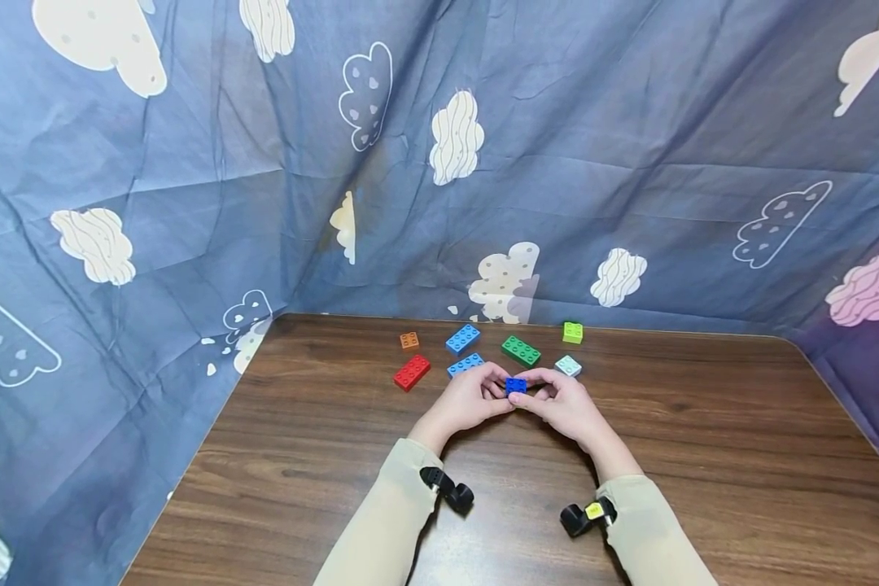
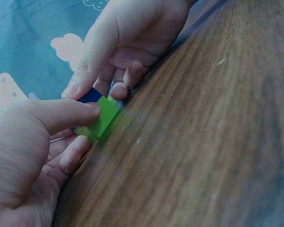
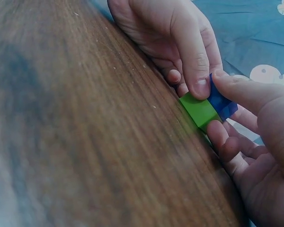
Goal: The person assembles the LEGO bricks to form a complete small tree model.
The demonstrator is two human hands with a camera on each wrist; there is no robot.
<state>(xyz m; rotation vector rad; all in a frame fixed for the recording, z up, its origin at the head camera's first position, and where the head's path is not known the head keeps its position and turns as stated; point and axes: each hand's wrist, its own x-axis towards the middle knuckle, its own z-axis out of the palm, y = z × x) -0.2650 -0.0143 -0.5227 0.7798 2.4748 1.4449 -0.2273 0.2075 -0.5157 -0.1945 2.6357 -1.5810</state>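
The blue brick (image 1: 515, 386) is just below the middle of the head frame, a bit to the right, held up b/w both hands. It sits on a green brick (image 3: 199, 111), which only the wrist cams show. L hand (image 1: 472, 399) and R hand (image 1: 562, 404) both pinch the pair w/ thumb & fingers: L thumb is on the green part, R thumb on the blue. Can't tell if the pair touches the table.

It looks like hard, shiny plastic, so prob. very light, stiff, and not easy to break. Won't squish. The flat sides may be a bit slippy, & it's small, so fingertips are best. I'd hold the green part on its sides w/ one hand & the blue part w/ the other, & keep off the bumps on top.

The table (image 1: 300, 456) is brown wood w/ dark lines, flat, w/ a bright shine at the bottom middle. Up past the hands lie more bricks: orange brick (image 1: 409, 340) & red brick (image 1: 412, 372) on the left, two long blue bricks (image 1: 462, 338) (image 1: 465, 364) next, then a long green brick (image 1: 521, 351), w/ a lime brick (image 1: 573, 332) & pale brick (image 1: 567, 366) to the right.

Blue cloth (image 1: 593, 163) w/ clouds (image 1: 457, 138) hangs behind & down both sides, all creased, going purple at the right edge.
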